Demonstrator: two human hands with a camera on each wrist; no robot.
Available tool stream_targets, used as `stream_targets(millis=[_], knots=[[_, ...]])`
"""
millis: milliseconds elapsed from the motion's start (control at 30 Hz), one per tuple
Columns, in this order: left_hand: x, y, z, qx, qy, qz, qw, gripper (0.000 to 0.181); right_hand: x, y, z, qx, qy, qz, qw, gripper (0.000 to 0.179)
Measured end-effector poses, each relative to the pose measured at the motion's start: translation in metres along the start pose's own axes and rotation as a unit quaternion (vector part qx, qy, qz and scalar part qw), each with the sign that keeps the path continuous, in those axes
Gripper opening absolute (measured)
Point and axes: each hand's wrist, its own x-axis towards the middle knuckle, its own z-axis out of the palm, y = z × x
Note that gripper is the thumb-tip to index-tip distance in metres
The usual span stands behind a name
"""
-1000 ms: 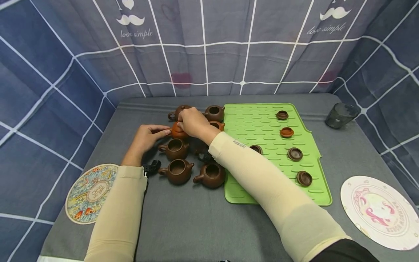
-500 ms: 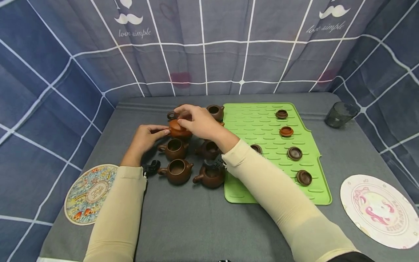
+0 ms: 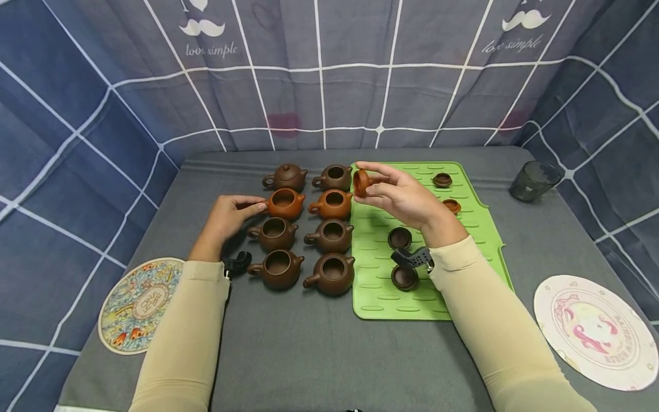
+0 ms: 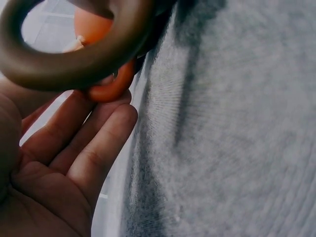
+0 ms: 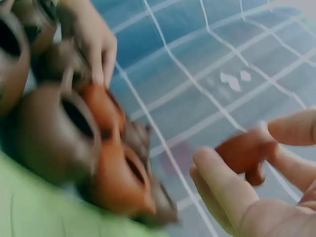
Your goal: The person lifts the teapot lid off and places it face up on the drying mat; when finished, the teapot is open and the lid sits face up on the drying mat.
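My left hand [image 3: 229,220] pinches the handle of an orange clay teapot [image 3: 286,207], which stands without a lid in the left column of teapots. That orange handle [image 4: 113,90] shows between the fingertips in the left wrist view, partly behind a brown teapot's handle [image 4: 74,69]. Over the green mat's left edge, my right hand [image 3: 412,200] holds an orange lid [image 3: 361,183] between thumb and fingers, tilted on its side. In the right wrist view the lid [image 5: 242,154] is raised well apart from the teapots. A second orange teapot [image 3: 332,205] stands uncovered beside the first.
Several brown teapots stand in two columns; the back left one [image 3: 288,176] wears its lid. On the green mat [image 3: 373,297] lie brown lids [image 3: 400,238] and another orange lid [image 3: 451,206], partly covered by my right hand. A dark glass [image 3: 535,181] and round mats [image 3: 597,332] flank the sides.
My right hand has lifted the orange lid off the left orange teapot and carried it right, to the mat's edge. My left hand stays at the teapot's handle.
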Motion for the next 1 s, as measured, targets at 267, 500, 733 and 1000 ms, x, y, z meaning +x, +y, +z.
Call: stream_targets(millis=[267,500,733,1000], knots=[[-0.002,0.0,-0.002,0.011,0.003,0.006,0.9999,0.03,-0.021,0.017,-0.037,-0.202,0.163,0.058,0.964,0.077],[-0.002,0.0,0.0,0.01,0.004,0.0,0.9999,0.031,-0.026,0.027,-0.046,-0.296,0.19,0.088,0.9318,0.067],[-0.001,0.003,-0.001,0.005,0.0,0.001,1.0,0.032,-0.027,0.032,-0.052,-0.387,0.196,0.104,0.8951,0.061],[-0.002,0.004,-0.001,0.01,0.0,0.0,0.9999,0.033,-0.025,0.041,-0.058,-0.412,0.185,0.111,0.8854,0.065]])
